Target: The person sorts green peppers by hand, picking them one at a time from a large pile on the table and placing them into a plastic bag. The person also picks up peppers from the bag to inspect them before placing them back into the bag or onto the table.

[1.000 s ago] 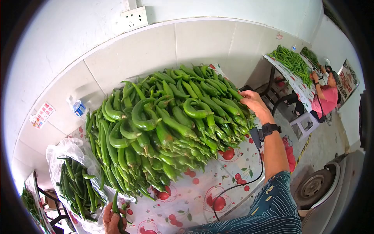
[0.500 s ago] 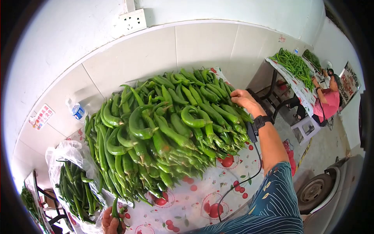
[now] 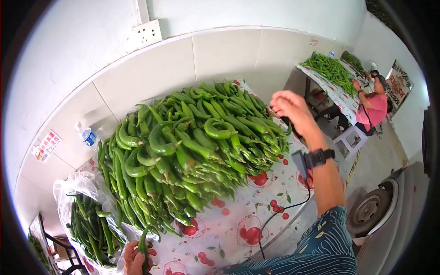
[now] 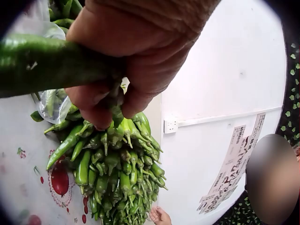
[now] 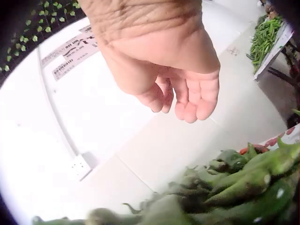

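Note:
A large heap of green peppers (image 3: 197, 146) covers the back of the table. At the table's front left, my left hand (image 3: 133, 261) holds a green pepper (image 3: 143, 243). The left wrist view shows that pepper (image 4: 47, 65) close up, with thumb and fingertips pinching near its stem end. My right hand (image 3: 295, 112) is raised at the heap's right end, its fingers loosely bent. Nothing shows between those fingers in the right wrist view, where the hand (image 5: 173, 65) hangs above the peppers (image 5: 243, 187).
A clear plastic bag (image 3: 87, 183) of darker green peppers (image 3: 94, 229) stands left of the heap. Behind it is a bottle (image 3: 86, 134) by the wall. A black cable (image 3: 270, 220) crosses the cherry-patterned tablecloth (image 3: 220, 238). Farther right, a person (image 3: 376, 107) sits at another pepper-covered table.
My right hand has come up off the right end of the heap, where its fingers touched the peppers. The left hand keeps its pepper in about the same place. The head view has turned slightly.

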`<state>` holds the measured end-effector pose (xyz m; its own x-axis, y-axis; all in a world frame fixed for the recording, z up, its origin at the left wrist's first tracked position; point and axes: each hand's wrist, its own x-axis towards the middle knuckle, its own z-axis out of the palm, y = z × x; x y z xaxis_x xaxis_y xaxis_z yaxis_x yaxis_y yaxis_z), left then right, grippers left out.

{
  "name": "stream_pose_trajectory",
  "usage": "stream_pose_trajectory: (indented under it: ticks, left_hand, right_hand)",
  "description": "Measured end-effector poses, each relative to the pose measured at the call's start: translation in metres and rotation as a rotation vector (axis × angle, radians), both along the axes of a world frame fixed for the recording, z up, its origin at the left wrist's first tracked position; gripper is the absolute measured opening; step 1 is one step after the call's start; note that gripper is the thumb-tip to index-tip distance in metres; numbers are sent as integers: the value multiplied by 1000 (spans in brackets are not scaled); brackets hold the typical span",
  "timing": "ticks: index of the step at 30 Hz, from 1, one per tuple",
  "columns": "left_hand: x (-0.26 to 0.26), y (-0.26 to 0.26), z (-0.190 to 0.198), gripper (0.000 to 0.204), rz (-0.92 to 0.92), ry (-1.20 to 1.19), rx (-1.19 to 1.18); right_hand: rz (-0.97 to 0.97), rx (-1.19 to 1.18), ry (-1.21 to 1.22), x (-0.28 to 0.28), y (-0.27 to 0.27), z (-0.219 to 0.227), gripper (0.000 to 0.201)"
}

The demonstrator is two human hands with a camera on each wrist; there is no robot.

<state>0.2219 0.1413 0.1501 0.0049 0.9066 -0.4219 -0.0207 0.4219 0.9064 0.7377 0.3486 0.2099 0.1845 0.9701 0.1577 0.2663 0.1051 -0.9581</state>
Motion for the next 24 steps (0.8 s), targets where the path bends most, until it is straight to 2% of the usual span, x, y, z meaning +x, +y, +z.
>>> stream_pose_trajectory:
  ticks: [3,4,5,6,7,8,9,10,11,12,13,15,16,18,21,24]
  left_hand:
    - [1,-3,6,31,26,19,6]
    - [-1,-6,7,30,48,21,6]
    - [-6,-10,5,28,23,13,22]
    - [-13,-15,1,27,-1,4,38]
    - [-21,-19,-1,26,-23,-1,53]
    - [-28,-22,3,25,-104,-29,77]
    - [-25,-24,8,26,-107,38,77]
    - [-15,-27,14,27,-109,107,75]
    - [-13,-30,15,27,-112,175,73]
    - [-24,-33,-17,27,-177,174,156]
    - [-18,-36,-16,27,-244,260,211]
    - [-17,-33,-37,43,-274,129,568]
    - [-20,-36,-35,39,-255,106,490]
    - [-14,-39,-8,32,-235,62,326]
    - [-37,-39,-21,20,-284,119,313]
    - [-47,-35,-9,12,6,-78,387]
  right_hand:
    - [352,-71,66,-80,-58,12,17]
    - [516,-28,35,-104,-71,-7,17]
    - [623,-93,71,-135,-89,-23,18]
    - [752,-171,-20,-161,-105,-40,20]
    - [857,-70,-121,-190,-121,-61,24]
    - [953,-235,61,-219,-141,-73,28]
    - [1047,-213,68,-247,-154,-98,30]
    - [1062,-364,150,-271,-170,-93,29]
    - [1034,-484,315,-292,-187,-73,29]
    - [1011,-517,292,-312,-193,-80,29]
    - [989,-556,269,-330,-201,-90,30]
    - [880,-549,449,-348,-212,-114,29]
    - [824,-538,536,-352,-211,-121,29]
    - [707,-512,673,-347,-210,-117,28]
    - [523,-442,851,-318,-202,-105,30]
    - [280,-329,765,-269,-187,-90,32]
